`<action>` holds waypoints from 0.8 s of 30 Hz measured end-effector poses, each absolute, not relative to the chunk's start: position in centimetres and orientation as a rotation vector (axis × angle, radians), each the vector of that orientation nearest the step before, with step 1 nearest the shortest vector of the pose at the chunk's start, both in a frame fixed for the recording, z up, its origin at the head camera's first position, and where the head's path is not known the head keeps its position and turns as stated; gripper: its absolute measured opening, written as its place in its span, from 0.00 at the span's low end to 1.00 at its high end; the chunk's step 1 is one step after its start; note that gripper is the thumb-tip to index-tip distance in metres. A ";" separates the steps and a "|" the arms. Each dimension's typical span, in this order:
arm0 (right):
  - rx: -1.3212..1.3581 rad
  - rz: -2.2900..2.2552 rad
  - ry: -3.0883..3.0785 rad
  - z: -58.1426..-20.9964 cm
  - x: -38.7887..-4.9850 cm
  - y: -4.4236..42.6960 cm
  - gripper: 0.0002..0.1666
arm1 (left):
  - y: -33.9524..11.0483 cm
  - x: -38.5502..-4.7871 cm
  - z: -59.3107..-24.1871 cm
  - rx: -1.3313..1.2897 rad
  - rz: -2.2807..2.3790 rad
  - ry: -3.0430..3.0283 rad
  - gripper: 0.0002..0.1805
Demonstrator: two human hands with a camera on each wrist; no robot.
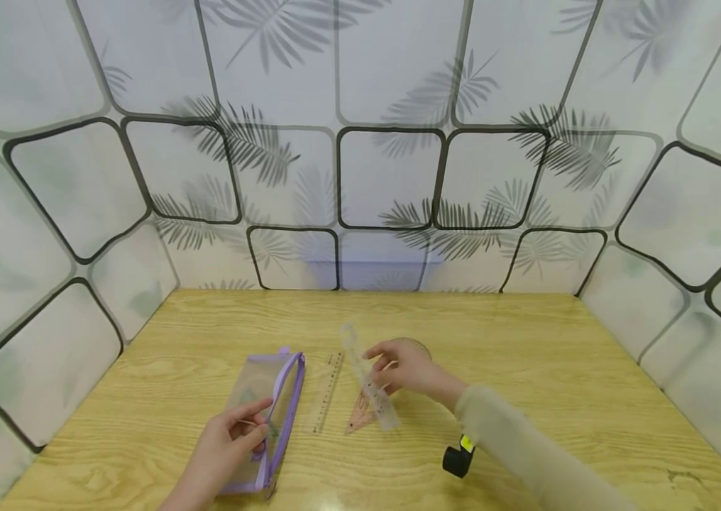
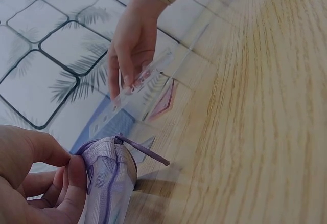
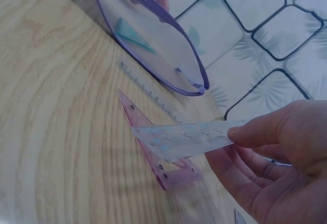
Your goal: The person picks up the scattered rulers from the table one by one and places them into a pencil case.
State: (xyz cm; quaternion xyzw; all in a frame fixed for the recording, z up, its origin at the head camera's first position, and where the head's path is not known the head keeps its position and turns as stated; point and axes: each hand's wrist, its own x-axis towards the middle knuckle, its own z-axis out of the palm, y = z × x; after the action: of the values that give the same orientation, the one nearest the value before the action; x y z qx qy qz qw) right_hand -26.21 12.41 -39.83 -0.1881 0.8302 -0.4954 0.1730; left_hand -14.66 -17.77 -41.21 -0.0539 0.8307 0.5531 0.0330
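Pinching a clear plastic, strip-shaped ruler (image 3: pixel 179 141) between thumb and fingers of the right hand (image 1: pixel 404 365), at a slant over a pale wooden table (image 1: pixel 501 341). Gripping, with the left hand (image 1: pixel 229 440), the edge of a translucent pouch (image 1: pixel 257 382) with purple zip trim, at the left, with mouth parted and a teal piece (image 3: pixel 133 37) showing inside. Flat on the table between pouch and right hand: a second clear ruler (image 1: pixel 324 396) with dark markings, nearer the pouch, then a pink plastic set square (image 3: pixel 171 180), partly covered from view by the held ruler. Judging by this layout, apparently midway through shifting flat drawing tools between pouch and table; impossible to tell whether packing or unpacking. For the next move, probably calling for a steady pouch and a secure pinch, then either a gentle lowering clear of the pink set square or a turn end-on toward the pouch mouth
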 end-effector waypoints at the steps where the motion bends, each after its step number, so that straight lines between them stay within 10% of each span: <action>1: -0.540 -1.405 2.345 -39.9 -26.2 12.3 0.24 | -17.8 -14.7 -41.2 -0.162 1.703 2.558 0.24; 24: -0.526 -1.420 2.231 -40.6 -25.0 9.9 0.22 | -17.8 -14.7 -41.1 -0.159 1.687 2.569 0.24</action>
State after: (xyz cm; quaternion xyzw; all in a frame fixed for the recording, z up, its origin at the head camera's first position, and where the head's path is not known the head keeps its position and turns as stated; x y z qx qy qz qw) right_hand -25.00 9.92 -40.59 -0.1902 0.8070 -0.5138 0.2205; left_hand -14.67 -17.85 -41.10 -0.0516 0.8343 0.5479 0.0321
